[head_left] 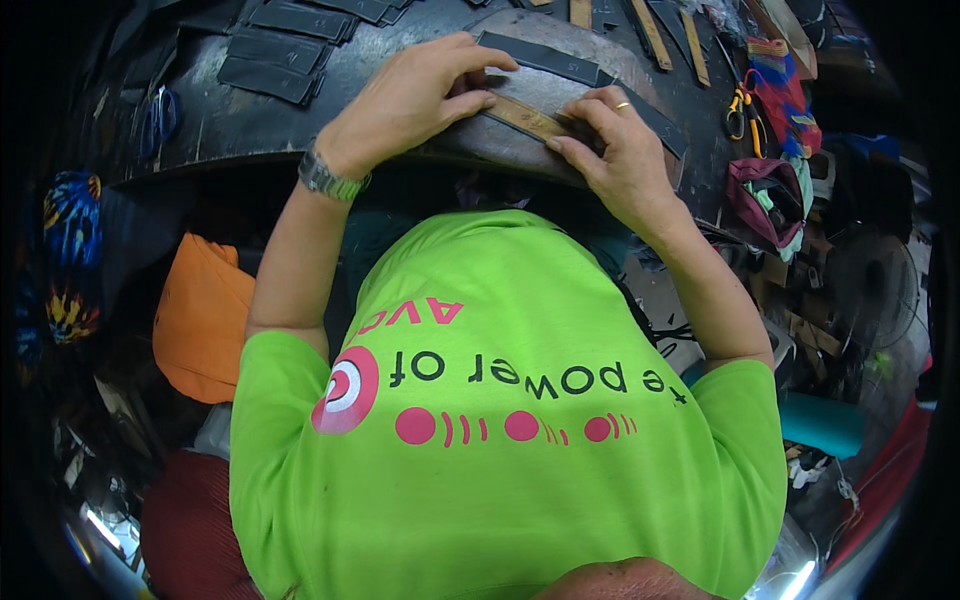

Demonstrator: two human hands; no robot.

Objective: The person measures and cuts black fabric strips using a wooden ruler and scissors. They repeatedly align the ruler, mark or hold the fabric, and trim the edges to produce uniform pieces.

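Note:
A narrow brown strip point(527, 118) with a dark edge lies across a grey, worn slab point(540, 90) at the near edge of the dark workbench. My left hand point(415, 100), with a metal watch at its wrist, has its thumb pressed at the strip's left end while the index finger curves over the slab. At the other end, my right hand point(622, 150), a ring on one finger, pinches the strip between thumb and fingers. Beyond it lies a flat black strip point(540, 58) with pale marks; another black strip point(650, 118) passes behind my right hand.
Stacks of black pieces point(270, 65) lie on the bench at far left, near blue-handled scissors point(160, 120). More brown strips point(652, 35) lie at the back. Yellow-and-black handled cutters point(745, 115) and a maroon pouch point(765, 195) sit at the right edge.

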